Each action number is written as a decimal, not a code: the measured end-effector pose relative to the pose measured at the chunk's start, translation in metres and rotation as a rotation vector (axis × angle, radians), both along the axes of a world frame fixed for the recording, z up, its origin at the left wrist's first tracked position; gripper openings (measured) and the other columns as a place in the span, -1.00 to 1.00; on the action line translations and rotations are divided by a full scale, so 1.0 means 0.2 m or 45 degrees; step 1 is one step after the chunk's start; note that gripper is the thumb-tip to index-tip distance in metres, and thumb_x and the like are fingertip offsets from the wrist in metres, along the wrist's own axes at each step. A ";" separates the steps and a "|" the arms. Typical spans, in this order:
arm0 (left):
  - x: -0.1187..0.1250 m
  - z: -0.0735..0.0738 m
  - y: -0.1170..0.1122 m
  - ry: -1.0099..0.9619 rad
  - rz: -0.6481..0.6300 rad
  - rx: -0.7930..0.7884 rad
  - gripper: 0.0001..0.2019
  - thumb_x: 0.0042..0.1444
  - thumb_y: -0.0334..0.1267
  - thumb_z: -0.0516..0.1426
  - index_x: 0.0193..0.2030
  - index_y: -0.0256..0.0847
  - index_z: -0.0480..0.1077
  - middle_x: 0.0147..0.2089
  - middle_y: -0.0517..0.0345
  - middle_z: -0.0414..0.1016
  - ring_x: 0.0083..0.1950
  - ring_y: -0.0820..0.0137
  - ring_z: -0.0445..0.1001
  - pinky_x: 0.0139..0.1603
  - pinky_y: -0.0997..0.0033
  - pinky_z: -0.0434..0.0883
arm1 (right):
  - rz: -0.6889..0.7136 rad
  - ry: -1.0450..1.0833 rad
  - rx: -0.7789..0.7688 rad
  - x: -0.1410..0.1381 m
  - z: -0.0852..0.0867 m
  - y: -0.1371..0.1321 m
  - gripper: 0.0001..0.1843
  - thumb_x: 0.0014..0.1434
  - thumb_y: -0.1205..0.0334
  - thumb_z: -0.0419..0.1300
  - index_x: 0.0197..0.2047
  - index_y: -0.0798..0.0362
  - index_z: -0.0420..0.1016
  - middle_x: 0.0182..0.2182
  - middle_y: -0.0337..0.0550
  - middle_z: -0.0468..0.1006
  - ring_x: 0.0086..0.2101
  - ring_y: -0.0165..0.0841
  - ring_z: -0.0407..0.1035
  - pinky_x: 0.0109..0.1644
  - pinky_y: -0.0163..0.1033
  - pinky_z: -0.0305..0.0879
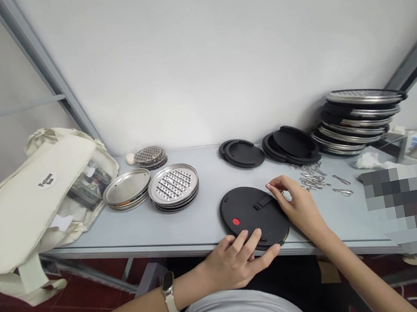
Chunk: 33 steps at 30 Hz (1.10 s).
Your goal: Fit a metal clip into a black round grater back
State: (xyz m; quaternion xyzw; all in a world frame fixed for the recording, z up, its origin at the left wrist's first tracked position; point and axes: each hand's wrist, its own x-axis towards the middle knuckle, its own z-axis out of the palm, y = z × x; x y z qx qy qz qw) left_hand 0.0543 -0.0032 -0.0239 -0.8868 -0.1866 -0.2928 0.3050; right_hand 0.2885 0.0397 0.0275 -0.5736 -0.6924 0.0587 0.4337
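Note:
A round black plastic disc with a red dot and a raised clip-like strip lies near the table's front edge. My left hand rests on its near rim with the fingers spread, stretched out over the surface. At the disc's far right edge my right hand pinches thumb and forefinger together. What sits between those fingertips is too small to make out. Just beyond that hand lies a scatter of small metal clip-like loops.
Stacked round metal graters and plain metal discs stand on the left, near a cream bag. Black discs and black lids lie along the wall. A tall stack of metal-and-black rounds rises at right.

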 end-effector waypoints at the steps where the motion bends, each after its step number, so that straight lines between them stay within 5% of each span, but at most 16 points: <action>1: 0.00 0.00 0.00 -0.009 -0.006 -0.003 -0.46 0.22 -0.13 0.15 0.34 0.02 0.21 0.25 0.00 0.32 0.16 0.21 0.24 0.01 0.35 0.23 | 0.013 -0.012 0.013 0.00 0.00 0.00 -0.78 0.33 0.07 0.03 -0.29 0.00 0.33 -0.35 -0.13 0.45 -0.30 -0.27 0.38 -0.14 -0.18 0.26; 12: 0.00 0.00 0.00 -0.031 -0.001 -0.005 -0.48 0.24 -0.14 0.14 0.34 0.03 0.22 0.25 0.01 0.32 0.17 0.23 0.23 0.02 0.37 0.23 | 0.031 0.008 -0.088 0.02 -0.02 0.00 -0.75 0.34 0.07 0.02 -0.19 0.02 0.43 -0.33 -0.12 0.52 -0.33 -0.27 0.39 -0.15 -0.17 0.29; 33: 0.01 -0.01 0.00 -0.080 -0.032 -0.020 -0.49 0.24 -0.17 0.14 0.33 0.01 0.24 0.25 0.00 0.32 0.17 0.23 0.23 0.01 0.37 0.24 | 0.044 0.004 -0.191 0.02 -0.01 0.01 -0.73 0.32 0.04 0.03 -0.30 0.01 0.40 -0.44 -0.21 0.47 -0.41 -0.33 0.36 -0.23 -0.25 0.25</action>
